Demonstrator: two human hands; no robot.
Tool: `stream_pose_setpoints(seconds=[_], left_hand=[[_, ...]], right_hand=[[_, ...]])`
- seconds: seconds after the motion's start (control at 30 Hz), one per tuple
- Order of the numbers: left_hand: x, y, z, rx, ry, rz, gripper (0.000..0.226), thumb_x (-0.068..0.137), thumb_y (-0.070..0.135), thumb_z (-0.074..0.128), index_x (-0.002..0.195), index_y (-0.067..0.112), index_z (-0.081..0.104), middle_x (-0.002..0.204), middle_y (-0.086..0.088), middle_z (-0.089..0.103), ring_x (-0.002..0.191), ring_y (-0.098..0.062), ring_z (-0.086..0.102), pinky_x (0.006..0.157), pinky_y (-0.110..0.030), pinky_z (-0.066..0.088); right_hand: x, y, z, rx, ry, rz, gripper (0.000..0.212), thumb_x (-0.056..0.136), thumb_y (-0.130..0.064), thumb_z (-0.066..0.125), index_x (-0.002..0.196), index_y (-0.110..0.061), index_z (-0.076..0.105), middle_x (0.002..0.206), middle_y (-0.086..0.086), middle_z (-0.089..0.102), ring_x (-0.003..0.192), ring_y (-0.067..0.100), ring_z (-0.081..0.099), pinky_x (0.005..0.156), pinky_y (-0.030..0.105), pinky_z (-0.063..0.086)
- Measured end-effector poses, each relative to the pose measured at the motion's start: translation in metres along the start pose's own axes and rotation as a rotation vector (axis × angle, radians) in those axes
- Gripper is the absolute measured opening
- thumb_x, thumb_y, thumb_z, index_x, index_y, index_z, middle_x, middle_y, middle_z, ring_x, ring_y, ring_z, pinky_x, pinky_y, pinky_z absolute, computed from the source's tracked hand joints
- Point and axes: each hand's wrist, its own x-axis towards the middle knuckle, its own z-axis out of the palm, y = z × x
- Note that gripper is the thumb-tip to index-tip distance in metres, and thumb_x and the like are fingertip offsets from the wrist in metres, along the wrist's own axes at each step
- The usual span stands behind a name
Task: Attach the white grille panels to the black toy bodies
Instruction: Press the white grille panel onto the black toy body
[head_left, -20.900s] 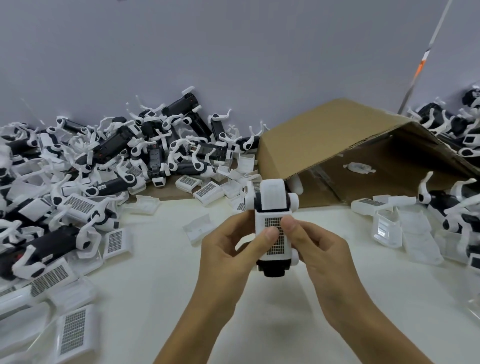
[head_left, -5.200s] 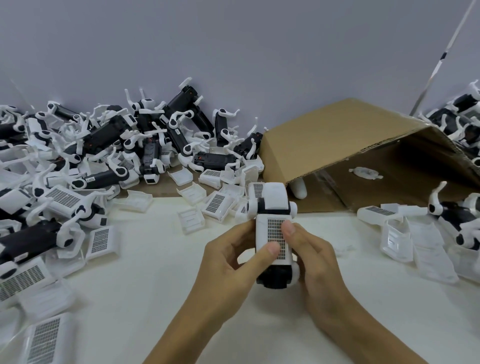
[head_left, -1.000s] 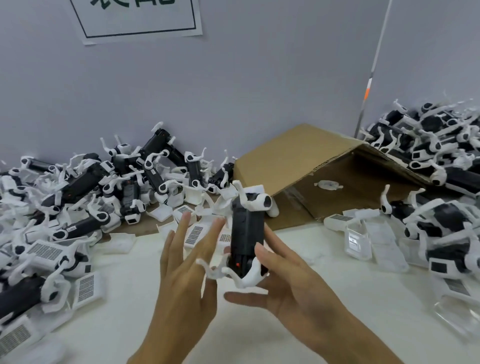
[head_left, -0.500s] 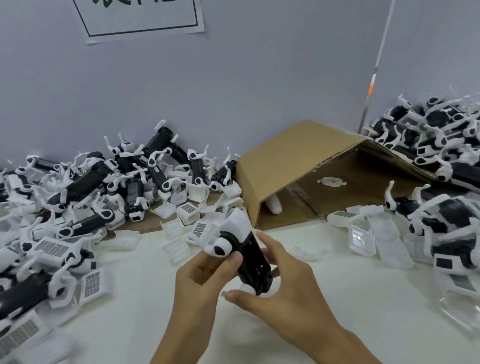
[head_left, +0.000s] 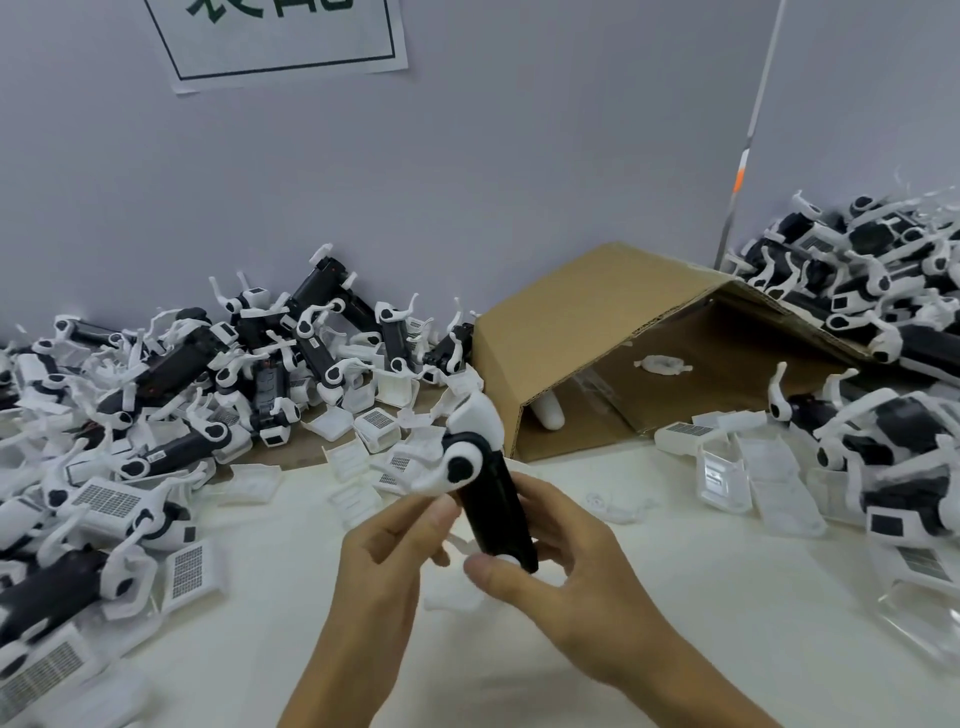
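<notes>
Black toy body (head_left: 496, 512) tilted above table, clasped between left hand (head_left: 400, 540) and right hand (head_left: 561, 566) grips

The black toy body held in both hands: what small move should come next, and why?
Probably lay the toy body on the pile of bodies at right. Both hands hold it side-on, its grille face hidden, so I cannot confirm the panel is on.

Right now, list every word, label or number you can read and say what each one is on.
Wall sign: large dark characters inside a thin frame, cut off by the top edge, so not readable.
Small white stickers on the black toys in the left pile: too small to read.
Cardboard box: faint marks along its edge, too blurred to read.
Toy in the hands: no text visible.
</notes>
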Motion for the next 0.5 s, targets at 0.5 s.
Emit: stream_pose_setpoints(seconds=[0.5], left_hand=[[0.002,-0.014,0.008,-0.164,0.093,-0.134,0.047,0.069,0.043,0.081,0.100,0.008,0.078,0.103,-0.017,0.076,0.104,-0.036,0.071,0.094,-0.049,0.053]], right_hand=[[0.004,-0.007,0.006,0.776,-0.197,0.427,0.053,0.076,-0.045,0.051,0.110,-0.014,0.077,0.111,0.028,0.071,0.096,0.055,0.067,0.052,0.038,0.055]])
